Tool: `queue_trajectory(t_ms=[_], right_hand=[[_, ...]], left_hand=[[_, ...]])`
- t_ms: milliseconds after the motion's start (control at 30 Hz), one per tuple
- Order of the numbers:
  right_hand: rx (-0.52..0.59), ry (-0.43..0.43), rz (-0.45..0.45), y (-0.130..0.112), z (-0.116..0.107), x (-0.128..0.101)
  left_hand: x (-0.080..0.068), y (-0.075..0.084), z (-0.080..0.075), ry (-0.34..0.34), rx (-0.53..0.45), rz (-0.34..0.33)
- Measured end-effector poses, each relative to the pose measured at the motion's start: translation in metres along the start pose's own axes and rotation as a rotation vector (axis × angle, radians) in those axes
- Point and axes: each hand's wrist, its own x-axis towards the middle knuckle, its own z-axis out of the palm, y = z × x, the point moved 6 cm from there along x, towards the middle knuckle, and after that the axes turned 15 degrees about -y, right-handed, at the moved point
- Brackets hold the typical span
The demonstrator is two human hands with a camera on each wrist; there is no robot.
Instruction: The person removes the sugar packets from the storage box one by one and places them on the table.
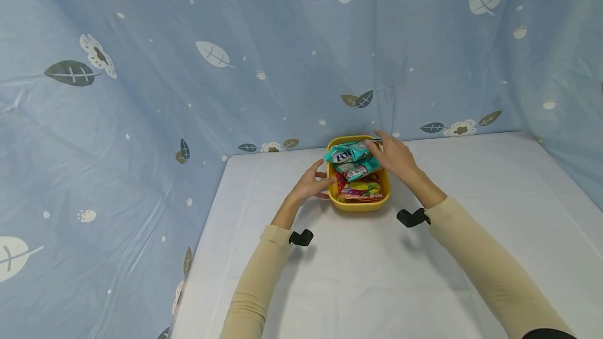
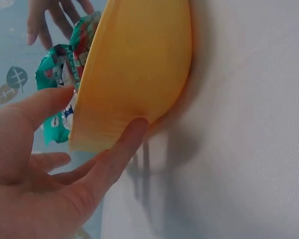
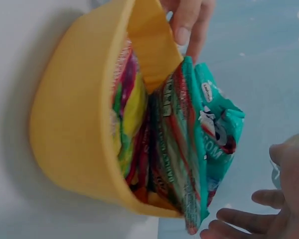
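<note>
A yellow plastic basket (image 1: pixel 359 207) sits on the white-covered table near the back wall. Inside it, two teal candy bags (image 1: pixel 341 156) lie at the far end, the upper one printed "FOX" and rising past the rim. Brightly coloured candy packets (image 1: pixel 361 187) fill the near end. My left hand (image 1: pixel 305 187) is at the basket's left side, fingers spread, a fingertip at the yellow outer wall (image 2: pixel 139 64) in the left wrist view. At the far right corner, my right hand (image 1: pixel 398 158) has its fingers apart beside the teal bags (image 3: pixel 219 134), gripping none of them.
Blue cloth (image 1: pixel 282 67) with leaves and flowers hangs behind and to the left of the table (image 1: pixel 358 276). Black wrist cameras (image 1: pixel 301 238) stick out inward from both cream sleeves (image 1: pixel 256 286).
</note>
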Motion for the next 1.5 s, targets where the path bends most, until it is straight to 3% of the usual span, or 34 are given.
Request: queue_trajectory(t_ms=[567, 1100, 1500], right_hand=[[0.093, -0.036, 0.026, -0.007, -0.005, 0.011], [0.206, -0.094, 0.091, -0.002, 0.004, 0.018], [0.349, -0.192, 0.086, -0.005, 0.012, 0.022]], left_hand=[[0.003, 0.003, 0.0, -0.003, 0.002, -0.003], [0.005, 0.002, 0.0, -0.013, -0.016, -0.009], [0.007, 0.003, -0.002, -0.02, -0.018, -0.014]])
